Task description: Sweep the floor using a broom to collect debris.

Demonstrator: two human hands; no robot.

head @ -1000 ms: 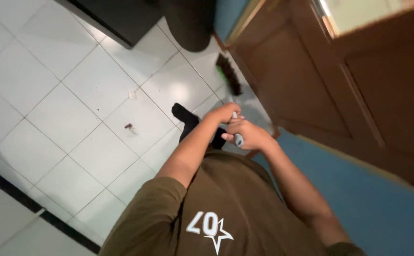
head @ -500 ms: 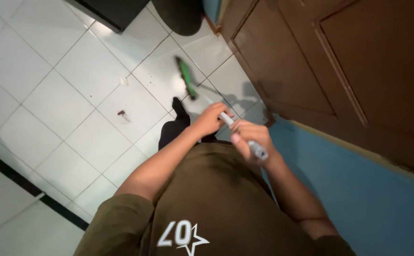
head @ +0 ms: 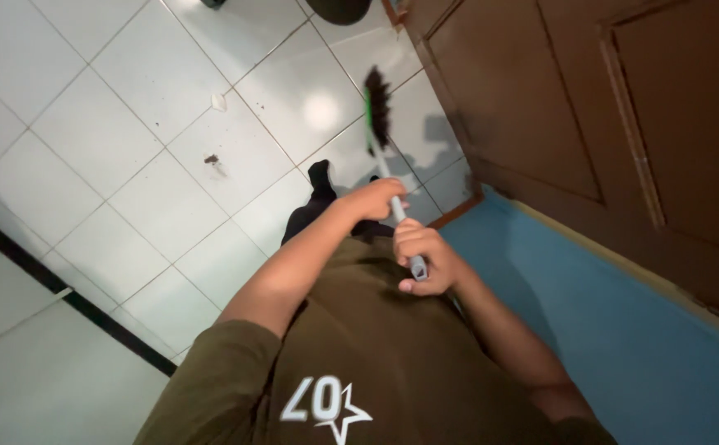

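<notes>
white tiled floor (head: 112, 132), brown door (head: 590, 107)

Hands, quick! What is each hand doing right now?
Left hand: closed around the grey handle of the green broom with dark bristles.
Right hand: closed around the same handle, near its top end.

Grey-handled broom (head: 381, 148) with green neck and dark bristles, slanted, head on white tiles.
</notes>
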